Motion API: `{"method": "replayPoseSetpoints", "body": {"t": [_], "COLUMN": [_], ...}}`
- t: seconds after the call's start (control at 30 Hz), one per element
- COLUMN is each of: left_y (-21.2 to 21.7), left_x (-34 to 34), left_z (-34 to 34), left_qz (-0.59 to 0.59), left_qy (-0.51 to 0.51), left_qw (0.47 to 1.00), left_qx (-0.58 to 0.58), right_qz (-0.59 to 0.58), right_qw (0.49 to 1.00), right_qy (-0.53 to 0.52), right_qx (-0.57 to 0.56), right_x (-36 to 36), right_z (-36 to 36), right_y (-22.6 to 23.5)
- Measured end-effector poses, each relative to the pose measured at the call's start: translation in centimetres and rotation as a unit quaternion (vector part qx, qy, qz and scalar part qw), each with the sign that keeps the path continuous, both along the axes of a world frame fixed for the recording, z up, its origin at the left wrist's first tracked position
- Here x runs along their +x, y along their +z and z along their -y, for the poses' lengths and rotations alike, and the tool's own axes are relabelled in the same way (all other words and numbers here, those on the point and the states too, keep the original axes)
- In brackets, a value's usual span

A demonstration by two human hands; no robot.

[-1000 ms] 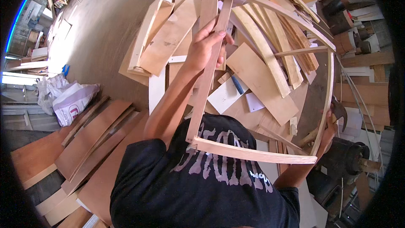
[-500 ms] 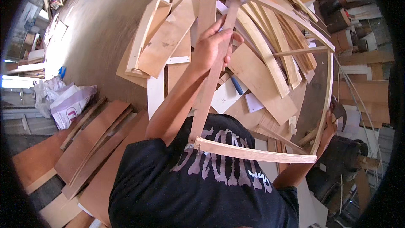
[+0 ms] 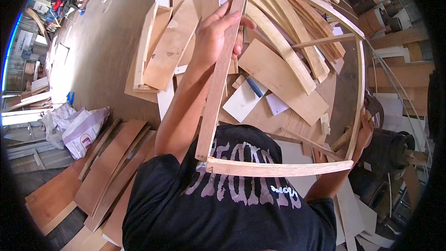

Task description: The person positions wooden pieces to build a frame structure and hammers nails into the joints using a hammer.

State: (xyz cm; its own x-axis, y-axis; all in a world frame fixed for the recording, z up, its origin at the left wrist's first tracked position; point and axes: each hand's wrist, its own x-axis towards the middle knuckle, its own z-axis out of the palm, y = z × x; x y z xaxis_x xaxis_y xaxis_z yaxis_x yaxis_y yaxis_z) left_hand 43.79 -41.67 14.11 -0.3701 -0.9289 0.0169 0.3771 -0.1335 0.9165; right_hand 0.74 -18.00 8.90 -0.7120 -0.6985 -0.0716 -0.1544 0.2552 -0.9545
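A four-sided wooden frame [image 3: 278,169] of thin strips stands in front of my chest, with a short crosspiece [image 3: 325,41] inside its far right part. My left hand [image 3: 211,39] is closed around the frame's left strip [image 3: 226,56], thumb over the front. At the frame's right strip [image 3: 359,83] my right hand [image 3: 365,130] is closed on a hammer [image 3: 375,111]; its dark curved head sticks out past my fingers, and the wooden handle is partly behind the strip. That hand also touches the frame. A nail [image 3: 212,175] pokes down at the near left corner.
Loose boards [image 3: 283,83] and strips lie in a heap beyond the frame, with a blue-handled tool [image 3: 254,87] on a white piece. Brown curved panels [image 3: 109,167] and a plastic bag [image 3: 83,130] are at left. A black machine [image 3: 388,158] stands close by my right arm.
The frame has shifted left and its left strip stands a little steeper, with my left hand moving along. My right hand still has the hammer at the right strip. The view has tilted slightly.
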Motion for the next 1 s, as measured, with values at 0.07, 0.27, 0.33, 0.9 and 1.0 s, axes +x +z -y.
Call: {"method": "replayPoseSetpoints", "body": {"t": [0.07, 0.27, 0.33, 0.9, 1.0], "left_y": [-0.1, -0.8, -0.7, 0.4, 0.7], "left_x": [-0.1, 0.6, 1.0, 2.0, 2.3], "left_z": [-0.3, -0.7, -0.8, 1.1, 1.1], "left_qz": [0.015, 0.007, 0.020, 0.034, 0.045], "left_qy": [0.002, 0.008, 0.014, -0.024, -0.023], "left_qw": [1.000, 1.000, 1.000, 0.999, 0.999], "left_qx": [-0.015, -0.015, -0.015, 0.006, 0.019], "right_qz": [-0.033, -0.041, -0.035, -0.029, 0.060], "right_qw": [0.999, 0.999, 0.999, 0.995, 0.990], "right_qy": [-0.017, -0.013, -0.019, -0.046, -0.109], "right_qx": [0.013, -0.032, -0.029, -0.087, -0.066], "right_x": [0.4, 1.7, 1.2, 3.5, 3.4], "right_z": [0.0, 0.7, 0.7, 0.6, 0.4], "right_y": [0.0, 0.4, 0.1, -0.5, -0.7]}}
